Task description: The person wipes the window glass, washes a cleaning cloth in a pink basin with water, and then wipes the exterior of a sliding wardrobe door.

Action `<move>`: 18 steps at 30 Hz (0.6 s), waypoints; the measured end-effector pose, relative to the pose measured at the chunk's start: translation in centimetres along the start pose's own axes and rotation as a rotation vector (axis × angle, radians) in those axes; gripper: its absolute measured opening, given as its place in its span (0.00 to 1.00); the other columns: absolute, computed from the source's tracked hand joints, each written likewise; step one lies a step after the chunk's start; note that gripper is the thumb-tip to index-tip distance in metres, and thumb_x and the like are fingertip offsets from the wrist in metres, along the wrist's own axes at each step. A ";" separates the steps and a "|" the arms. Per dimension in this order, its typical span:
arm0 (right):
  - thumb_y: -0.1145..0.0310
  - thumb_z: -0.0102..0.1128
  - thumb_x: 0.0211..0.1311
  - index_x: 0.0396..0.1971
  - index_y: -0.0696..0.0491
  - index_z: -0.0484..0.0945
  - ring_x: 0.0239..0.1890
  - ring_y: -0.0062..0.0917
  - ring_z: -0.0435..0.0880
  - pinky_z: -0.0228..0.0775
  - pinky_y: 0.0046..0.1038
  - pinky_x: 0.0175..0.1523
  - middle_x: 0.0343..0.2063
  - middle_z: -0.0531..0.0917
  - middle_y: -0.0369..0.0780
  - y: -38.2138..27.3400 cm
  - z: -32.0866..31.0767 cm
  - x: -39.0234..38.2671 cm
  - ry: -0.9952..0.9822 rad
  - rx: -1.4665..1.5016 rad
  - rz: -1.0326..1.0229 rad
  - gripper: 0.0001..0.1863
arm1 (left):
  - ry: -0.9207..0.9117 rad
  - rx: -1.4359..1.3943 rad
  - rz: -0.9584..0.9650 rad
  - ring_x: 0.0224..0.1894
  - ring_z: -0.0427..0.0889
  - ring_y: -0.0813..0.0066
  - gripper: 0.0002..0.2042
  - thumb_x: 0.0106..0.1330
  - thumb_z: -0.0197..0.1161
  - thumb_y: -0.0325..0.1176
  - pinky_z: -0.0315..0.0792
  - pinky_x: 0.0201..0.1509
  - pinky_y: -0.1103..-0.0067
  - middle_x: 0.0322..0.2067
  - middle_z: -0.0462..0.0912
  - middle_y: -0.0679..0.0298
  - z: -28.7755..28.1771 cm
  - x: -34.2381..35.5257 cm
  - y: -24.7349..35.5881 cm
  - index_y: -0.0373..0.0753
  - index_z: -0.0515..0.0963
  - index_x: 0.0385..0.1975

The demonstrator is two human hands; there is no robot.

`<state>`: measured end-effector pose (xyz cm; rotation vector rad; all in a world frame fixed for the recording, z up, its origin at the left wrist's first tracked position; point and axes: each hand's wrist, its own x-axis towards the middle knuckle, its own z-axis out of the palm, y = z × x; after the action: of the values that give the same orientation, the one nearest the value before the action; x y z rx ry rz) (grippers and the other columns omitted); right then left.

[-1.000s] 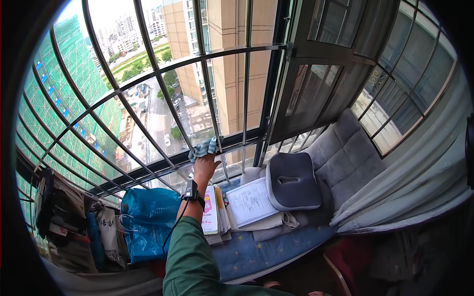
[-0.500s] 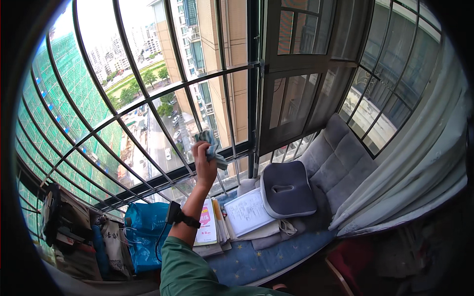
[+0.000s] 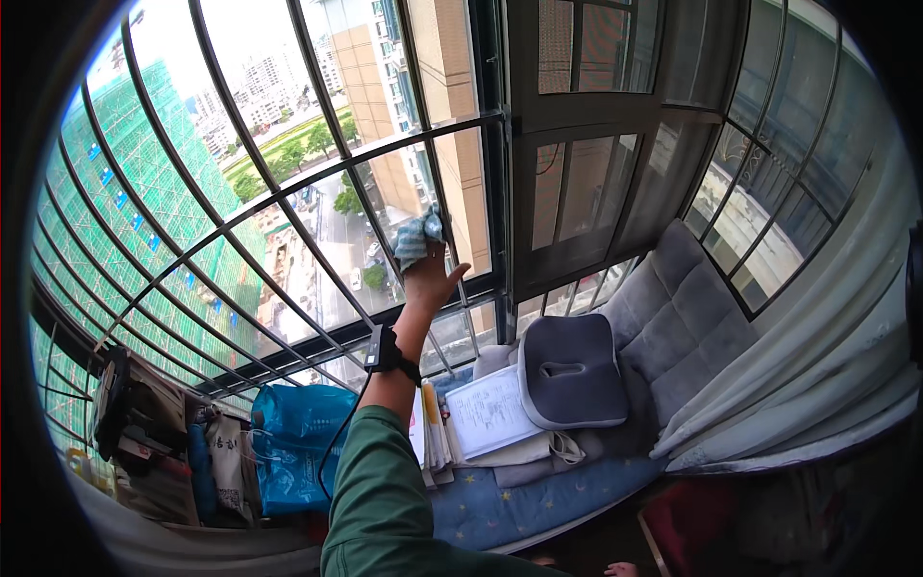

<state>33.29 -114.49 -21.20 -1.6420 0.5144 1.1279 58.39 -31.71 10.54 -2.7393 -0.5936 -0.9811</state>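
Note:
My left hand (image 3: 430, 279) is raised to the barred window and closed around a blue-and-white striped cloth (image 3: 415, 240). Its thumb sticks out to the right, while the fingers are mostly hidden behind the cloth and the back of the hand. The cloth lies up against the metal bars (image 3: 444, 207), near the lower window frame; whether it touches the glass I cannot tell. A black device with a cable (image 3: 385, 351) is strapped round that wrist. My right hand is out of the picture.
Below the window, a blue star-patterned cushion (image 3: 519, 510) bears papers (image 3: 492, 413), books and a dark seat cushion (image 3: 571, 370). A blue bag (image 3: 293, 452) and crammed boxes (image 3: 144, 442) stand left. A grey padded backrest (image 3: 678, 308) and pale curtain (image 3: 798, 385) are at right.
My left hand has moved up and to the right along the bars with the cloth. Its thumb now points out to the right. The view has shifted slightly.

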 end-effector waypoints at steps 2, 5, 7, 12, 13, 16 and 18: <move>0.67 0.52 0.68 0.46 0.55 0.79 0.23 0.25 0.83 0.76 0.27 0.25 0.31 0.85 0.41 0.0 -0.6 -0.6 -0.021 -0.050 0.026 0.12 | -0.211 -0.123 0.039 0.69 0.57 0.46 0.43 0.60 0.58 0.62 0.55 0.70 0.62 0.67 0.61 0.48 4.3 -6.7 -1.1 0.37 0.56 0.68; 0.69 0.53 0.67 0.46 0.57 0.78 0.22 0.24 0.82 0.76 0.27 0.25 0.31 0.85 0.42 2.8 -2.3 -0.7 -0.039 -0.054 -0.028 0.13 | -0.258 -0.079 0.113 0.71 0.52 0.45 0.44 0.61 0.57 0.62 0.49 0.73 0.62 0.68 0.57 0.46 6.0 -9.6 -0.4 0.37 0.54 0.70; 0.70 0.54 0.66 0.45 0.57 0.78 0.22 0.24 0.81 0.72 0.26 0.23 0.30 0.84 0.42 3.9 -3.7 -0.2 0.022 -0.139 -0.089 0.12 | -0.524 -0.210 -0.088 0.72 0.48 0.46 0.45 0.61 0.58 0.60 0.46 0.73 0.62 0.70 0.53 0.46 4.3 -7.1 0.3 0.37 0.51 0.71; 0.70 0.54 0.66 0.44 0.57 0.78 0.21 0.25 0.78 0.68 0.26 0.21 0.27 0.82 0.41 0.5 -5.2 -1.8 0.075 -0.070 0.094 0.11 | 0.077 -0.154 -0.124 0.64 0.63 0.44 0.44 0.62 0.64 0.46 0.63 0.63 0.60 0.66 0.59 0.45 -5.8 6.1 0.9 0.37 0.46 0.72; 0.70 0.54 0.66 0.45 0.57 0.78 0.21 0.25 0.77 0.67 0.26 0.21 0.27 0.81 0.40 0.2 -5.7 -1.6 0.057 0.003 0.116 0.11 | 0.067 -0.301 -0.208 0.65 0.61 0.41 0.42 0.62 0.64 0.47 0.61 0.64 0.59 0.68 0.56 0.46 -7.8 7.9 2.1 0.37 0.49 0.71; 0.69 0.56 0.66 0.47 0.57 0.76 0.20 0.26 0.75 0.67 0.27 0.21 0.27 0.80 0.40 -0.5 -6.1 -0.4 -0.024 0.171 0.162 0.13 | 0.219 -0.068 -0.089 0.67 0.58 0.43 0.42 0.60 0.65 0.48 0.55 0.69 0.60 0.69 0.53 0.48 -4.9 6.3 1.8 0.36 0.53 0.70; 0.68 0.57 0.65 0.48 0.57 0.75 0.20 0.26 0.76 0.67 0.27 0.22 0.28 0.80 0.40 0.0 -5.7 -0.4 -0.055 0.168 0.141 0.14 | -0.046 -0.032 -0.074 0.70 0.53 0.48 0.44 0.58 0.66 0.51 0.49 0.72 0.62 0.70 0.53 0.48 -1.3 1.5 2.6 0.35 0.54 0.69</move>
<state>35.55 -119.75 -20.68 -1.4437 0.6790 1.1958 59.83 -34.00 12.44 -2.7934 -0.6973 -0.9533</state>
